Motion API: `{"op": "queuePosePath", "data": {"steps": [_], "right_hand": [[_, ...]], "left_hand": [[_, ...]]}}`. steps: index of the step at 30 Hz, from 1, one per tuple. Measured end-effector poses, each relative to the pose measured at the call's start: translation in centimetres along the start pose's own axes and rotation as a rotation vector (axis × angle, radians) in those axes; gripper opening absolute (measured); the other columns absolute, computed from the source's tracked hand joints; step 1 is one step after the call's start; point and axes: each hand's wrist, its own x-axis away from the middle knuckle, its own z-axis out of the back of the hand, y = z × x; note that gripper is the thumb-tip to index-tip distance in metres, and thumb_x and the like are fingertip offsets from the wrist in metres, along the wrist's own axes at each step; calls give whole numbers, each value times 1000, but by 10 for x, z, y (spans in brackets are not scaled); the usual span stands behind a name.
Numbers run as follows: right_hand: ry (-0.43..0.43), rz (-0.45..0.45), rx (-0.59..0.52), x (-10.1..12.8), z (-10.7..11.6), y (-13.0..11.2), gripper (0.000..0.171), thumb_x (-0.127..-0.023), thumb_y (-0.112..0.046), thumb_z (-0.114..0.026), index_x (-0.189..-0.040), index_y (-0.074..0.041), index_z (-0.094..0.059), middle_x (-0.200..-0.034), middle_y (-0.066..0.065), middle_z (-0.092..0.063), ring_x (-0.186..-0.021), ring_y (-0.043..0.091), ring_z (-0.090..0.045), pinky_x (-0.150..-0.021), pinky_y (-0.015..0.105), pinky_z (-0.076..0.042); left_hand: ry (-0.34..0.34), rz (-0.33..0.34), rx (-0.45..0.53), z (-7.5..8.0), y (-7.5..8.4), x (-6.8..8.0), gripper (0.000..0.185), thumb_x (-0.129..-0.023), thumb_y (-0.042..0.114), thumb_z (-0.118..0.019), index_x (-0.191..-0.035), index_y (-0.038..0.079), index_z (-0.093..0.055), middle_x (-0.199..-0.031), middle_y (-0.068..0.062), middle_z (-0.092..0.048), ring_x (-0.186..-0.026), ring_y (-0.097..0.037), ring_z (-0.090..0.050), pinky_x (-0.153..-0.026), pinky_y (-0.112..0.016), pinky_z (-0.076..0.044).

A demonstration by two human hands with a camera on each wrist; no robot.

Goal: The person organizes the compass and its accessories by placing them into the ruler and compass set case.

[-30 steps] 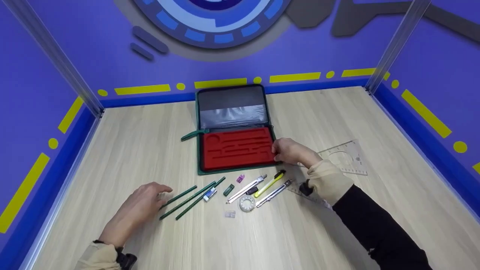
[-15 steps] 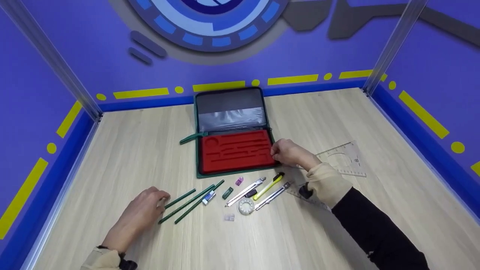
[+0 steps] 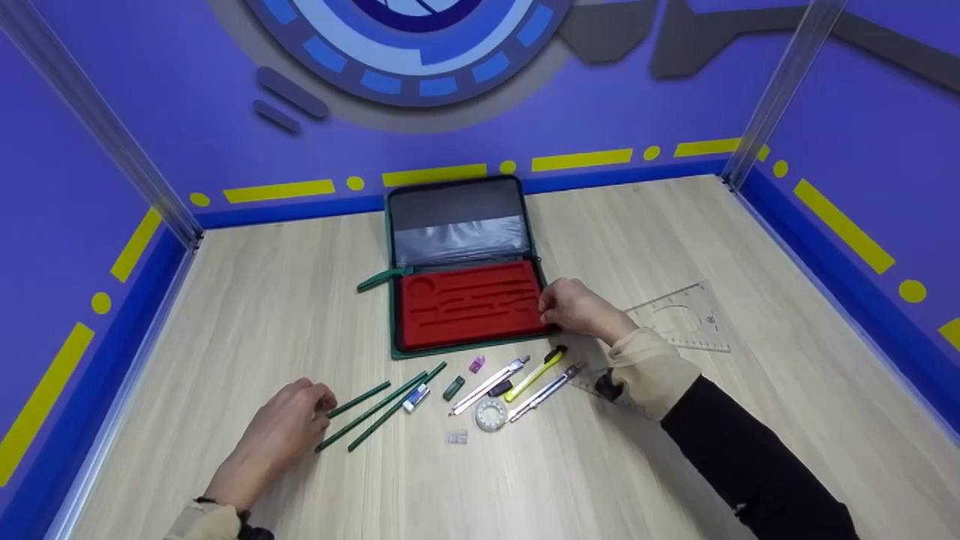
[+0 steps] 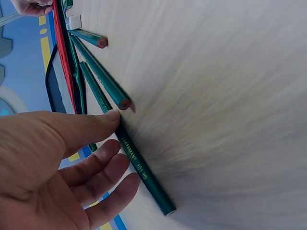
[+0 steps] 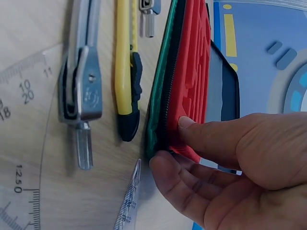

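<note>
An open green zip case (image 3: 390, 315) with a red foam insert (image 3: 469, 304) lies at the middle of the table. My right hand (image 3: 551, 307) pinches its right front corner, thumb (image 5: 192, 127) on the red foam (image 5: 194, 62) and fingers curled under the green edge (image 5: 158, 110). Three green pencils (image 3: 375, 409) lie to the front left. My left hand (image 3: 322, 401) rests beside them with relaxed fingers. In the left wrist view its thumb (image 4: 112, 115) touches the nearest pencil (image 4: 139, 167), and the left hand (image 4: 117, 139) grips nothing.
In front of the case lie a yellow knife (image 3: 534, 371), a metal compass (image 3: 546, 386), a silver pen (image 3: 491, 375), a tape roll (image 3: 492, 414), an eraser (image 3: 418, 397) and small bits. A clear set square (image 3: 682, 319) sits right. Purple walls enclose the table.
My left hand has drawn its fingers in closer to the pencil ends. My right hand has stayed on the case's corner.
</note>
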Motion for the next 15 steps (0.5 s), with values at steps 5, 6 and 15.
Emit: {"op": "queuePosePath", "data": {"steps": [5, 6, 15], "right_hand": [[-6, 33, 17, -7, -1, -9, 7, -89, 1, -74, -84, 0, -70, -74, 2, -65, -70, 16, -55, -65, 29, -47], [-9, 36, 22, -8, 0, -10, 6, -89, 1, -74, -84, 0, -71, -74, 1, -65, -70, 16, -55, -65, 29, -47], [-13, -22, -5, 0, 2, 1, 11, -89, 5, -71, -81, -2, -68, -73, 1, -62, -68, 16, -54, -60, 28, -44]], "left_hand": [[12, 20, 2, -1, -4, 5, 16, -85, -7, -74, -92, 7, -71, -85, -2, -61, -78, -18, -57, -70, -41, -52], [12, 24, 3, -1, -5, 5, 16, -85, -7, -74, -91, 7, -71, -84, -2, -61, -77, -17, -57, -69, -41, -52], [48, -49, -32, 4, 4, -8, 13, -85, -7, -69, -87, 6, -69, -81, -2, -61, -74, -18, -59, -67, -41, -53]]}}
